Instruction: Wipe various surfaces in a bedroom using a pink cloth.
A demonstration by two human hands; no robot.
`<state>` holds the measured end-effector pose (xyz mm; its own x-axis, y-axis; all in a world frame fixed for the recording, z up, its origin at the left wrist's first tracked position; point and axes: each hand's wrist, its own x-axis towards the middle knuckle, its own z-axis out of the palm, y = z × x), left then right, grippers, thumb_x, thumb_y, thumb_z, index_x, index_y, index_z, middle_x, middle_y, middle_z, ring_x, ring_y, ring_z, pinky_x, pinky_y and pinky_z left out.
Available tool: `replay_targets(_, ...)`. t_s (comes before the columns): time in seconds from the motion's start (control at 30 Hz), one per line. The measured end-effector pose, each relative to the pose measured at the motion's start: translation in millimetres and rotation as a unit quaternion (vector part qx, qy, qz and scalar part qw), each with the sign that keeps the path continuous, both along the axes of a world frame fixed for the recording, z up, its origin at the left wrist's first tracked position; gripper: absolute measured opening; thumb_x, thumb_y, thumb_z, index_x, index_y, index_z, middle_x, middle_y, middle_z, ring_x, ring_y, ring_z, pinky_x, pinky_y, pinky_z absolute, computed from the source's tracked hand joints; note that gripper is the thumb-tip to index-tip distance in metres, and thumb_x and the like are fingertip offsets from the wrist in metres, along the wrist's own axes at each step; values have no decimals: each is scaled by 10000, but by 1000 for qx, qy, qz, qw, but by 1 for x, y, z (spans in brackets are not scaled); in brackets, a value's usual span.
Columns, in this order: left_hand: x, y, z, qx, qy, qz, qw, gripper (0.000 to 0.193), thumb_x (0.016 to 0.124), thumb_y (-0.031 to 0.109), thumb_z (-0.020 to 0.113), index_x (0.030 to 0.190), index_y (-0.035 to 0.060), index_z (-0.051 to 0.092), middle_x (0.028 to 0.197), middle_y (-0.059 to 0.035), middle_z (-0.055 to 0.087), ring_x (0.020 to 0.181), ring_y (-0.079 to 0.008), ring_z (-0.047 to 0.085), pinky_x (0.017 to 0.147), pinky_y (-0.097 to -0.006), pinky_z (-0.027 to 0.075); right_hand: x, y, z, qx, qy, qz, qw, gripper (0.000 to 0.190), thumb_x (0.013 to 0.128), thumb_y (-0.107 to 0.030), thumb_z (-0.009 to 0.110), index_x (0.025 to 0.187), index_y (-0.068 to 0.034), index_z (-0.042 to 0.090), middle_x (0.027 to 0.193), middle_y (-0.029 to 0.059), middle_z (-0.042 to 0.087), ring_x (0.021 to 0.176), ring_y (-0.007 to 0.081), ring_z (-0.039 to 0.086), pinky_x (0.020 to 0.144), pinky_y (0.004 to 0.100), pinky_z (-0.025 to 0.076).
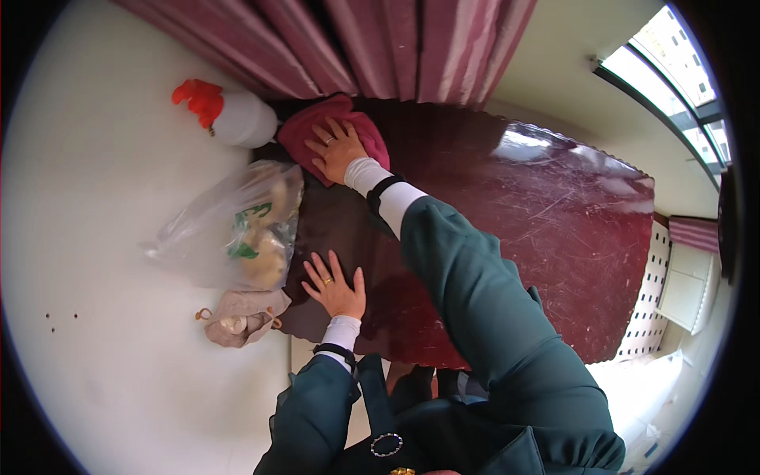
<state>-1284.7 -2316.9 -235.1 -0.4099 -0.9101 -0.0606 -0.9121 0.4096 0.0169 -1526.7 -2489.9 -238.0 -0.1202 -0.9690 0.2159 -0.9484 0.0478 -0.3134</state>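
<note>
My right hand point(339, 153) lies flat, fingers apart, on top of a folded dark-pink cloth point(309, 127) at the far left part of a glossy dark-red table point(510, 231). It presses on the cloth and is not closed around it. My left hand point(337, 294) rests palm down on the bare tabletop nearer to me, its fingers spread, with nothing in it. A clear plastic bag point(196, 237) with pale round items inside stands left of my left hand. Beside it, near the table's edge, sits a small beige fabric pouch point(237, 320) with an open top.
A white plastic bottle point(244, 122) with a red top stands against the white wall point(107, 237), next to the cloth. Pink striped curtains point(392, 47) hang along the table's far edge. A window point(677, 71) is at the upper right.
</note>
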Motion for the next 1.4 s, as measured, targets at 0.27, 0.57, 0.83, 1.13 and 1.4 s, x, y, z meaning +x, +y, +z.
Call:
replay_targets(0.27, 11, -1, 3, -19, -26, 3, 999, 721, 958, 496, 464, 1554, 166, 229, 1628, -152, 106, 1493, -389, 74, 1120, -654, 109, -165, 226, -1, -41, 21, -196, 979, 469, 877, -341, 623, 1333, -240, 571, 1447, 72, 475, 1356, 345, 386, 1092, 540, 306)
replay_targets(0.57, -4, 4, 6, -16, -11, -7, 1000, 718, 964, 504, 452, 1551, 155, 231, 1629, -158, 94, 1493, -397, 68, 1123, -660, 96, -270, 352, -39, 167, 33, -572, 802, 494, 935, -397, 511, 1411, -265, 493, 1541, 40, 380, 1426, 350, 307, 1074, 585, 297)
replay_targets(0.83, 6, 1, -7, -24, -35, -8, 999, 715, 930, 457, 522, 1533, 159, 277, 1626, -148, 124, 1491, -389, 100, 1114, -672, 137, 98, 284, 16, 33, -117, -1, 993, 517, 881, -334, 584, 1367, -164, 535, 1511, 107, 398, 1448, 336, 271, 1137, 555, 259)
replay_targets(1.13, -6, 6, -5, -53, 20, -11, 998, 687, 958, 490, 477, 1533, 168, 284, 1618, -157, 148, 1484, -400, 122, 1111, -675, 148, -219, 411, -15, 80, 107, -515, 847, 544, 935, -495, 469, 1445, -309, 443, 1563, 62, 338, 1453, 362, 239, 1116, 650, 185)
replay_targets(1.4, 5, -3, 1, -40, 8, 1, 999, 718, 935, 530, 487, 1520, 154, 306, 1612, -181, 146, 1481, -415, 102, 1099, -689, 140, -105, 384, -15, 58, 36, -366, 928, 523, 936, -283, 543, 1447, -218, 455, 1552, 92, 351, 1436, 384, 277, 1111, 594, 253)
